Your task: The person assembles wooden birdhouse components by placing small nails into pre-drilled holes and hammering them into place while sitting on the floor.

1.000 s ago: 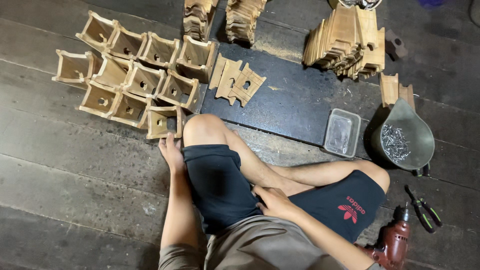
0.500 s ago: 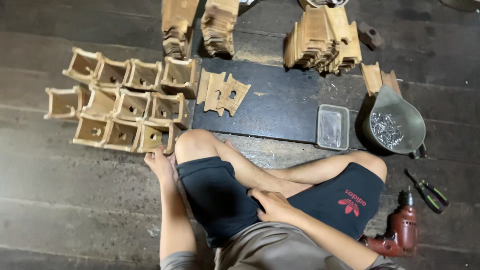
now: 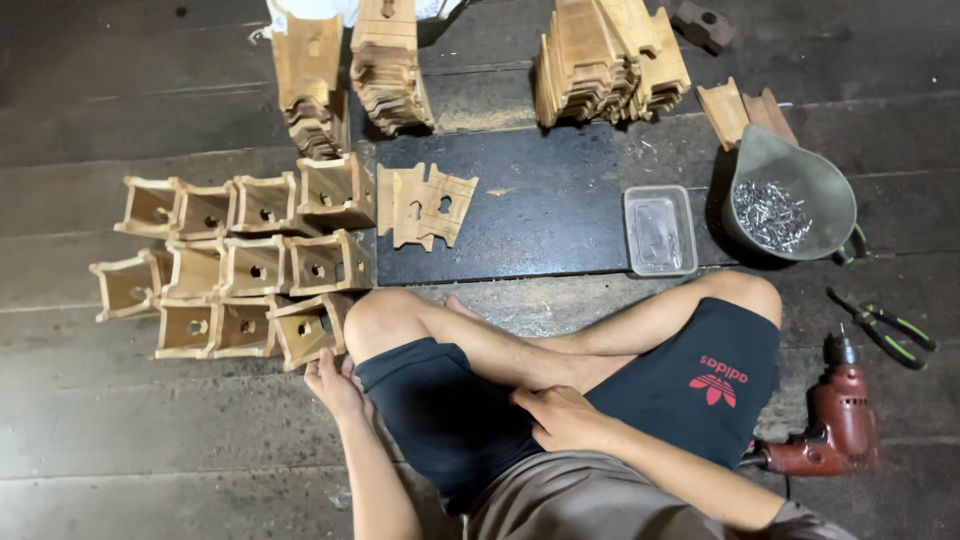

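I sit cross-legged on a dark plank floor. My left hand (image 3: pixel 335 385) rests on the floor by my left knee, fingers apart, just below the nearest small wooden box (image 3: pixel 310 328) and holding nothing. My right hand (image 3: pixel 563 418) lies on my lap, palm down, against my shin, also holding nothing. Several open-topped wooden boxes (image 3: pixel 235 265) stand in rows to the left. A few flat cut wooden panels (image 3: pixel 425 205) lie on a dark board (image 3: pixel 540 205) ahead of me.
Stacks of cut wooden pieces (image 3: pixel 605 60) stand at the back, with more stacked pieces (image 3: pixel 385 65) left of them. A clear plastic tray (image 3: pixel 659 230), a grey scoop of nails (image 3: pixel 785 195), pliers (image 3: pixel 885 325) and a red drill (image 3: pixel 835 425) lie to the right.
The view has tilted down and shifted, so everything sits lower and more to the right in frame. My left hand stays by the knee; my right hand stays on my lap.
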